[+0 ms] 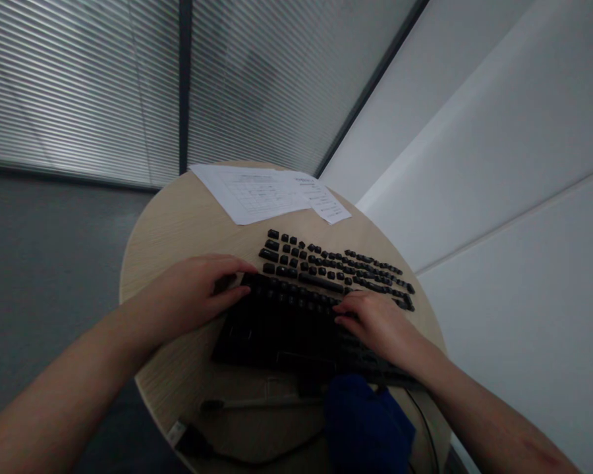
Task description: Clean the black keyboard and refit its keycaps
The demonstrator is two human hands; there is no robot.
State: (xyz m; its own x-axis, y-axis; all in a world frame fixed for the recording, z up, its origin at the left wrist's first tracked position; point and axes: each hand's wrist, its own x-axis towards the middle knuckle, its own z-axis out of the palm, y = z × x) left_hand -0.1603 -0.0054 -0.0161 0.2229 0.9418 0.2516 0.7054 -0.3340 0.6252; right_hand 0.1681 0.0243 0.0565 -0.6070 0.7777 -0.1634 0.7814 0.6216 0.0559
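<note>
A black keyboard (271,336) lies on the round wooden table, much of its body dark and without visible keycaps. Rows of keycaps (291,293) sit along its far edge. My left hand (215,286) grips the keyboard's far left corner, thumb and index fingertip against it. Near the end of those rows, my right hand (375,322) pinches at a small black keycap, mostly hidden by the fingertips. Beyond the keyboard, loose black keycaps (321,270) are laid out in rows on the table, a long spacebar (321,282) among them.
Printed papers (261,194) lie at the far side of the wooden table (163,237). Close to me are a blue cloth (366,424), a thin brush-like tool (257,403) and a cable with a USB plug (178,434). A white wall (524,197) stands to the right.
</note>
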